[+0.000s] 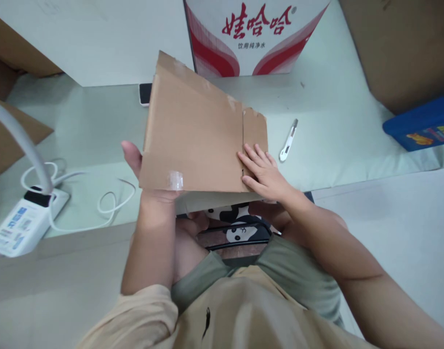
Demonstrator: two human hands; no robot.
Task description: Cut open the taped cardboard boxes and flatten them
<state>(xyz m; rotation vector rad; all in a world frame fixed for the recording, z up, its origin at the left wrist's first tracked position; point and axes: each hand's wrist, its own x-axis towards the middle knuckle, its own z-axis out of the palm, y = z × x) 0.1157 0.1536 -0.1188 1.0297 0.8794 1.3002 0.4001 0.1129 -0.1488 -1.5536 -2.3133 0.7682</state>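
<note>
A flattened brown cardboard box [193, 131] with scraps of clear tape is held above my lap, over the pale green surface [334, 121]. My left hand [134, 162] grips its near left edge from underneath; only the thumb shows at the side. My right hand [261, 172] lies on top of the near right corner, fingers stretched out and pressing on the fold line beside the small flap.
A white utility knife [288, 143] lies right of the cardboard. A phone [145, 93] peeks out behind it. A red-and-white printed carton [254, 34] stands at the back, a blue box [421, 123] at far right, a power strip with white cables [25, 220] at left.
</note>
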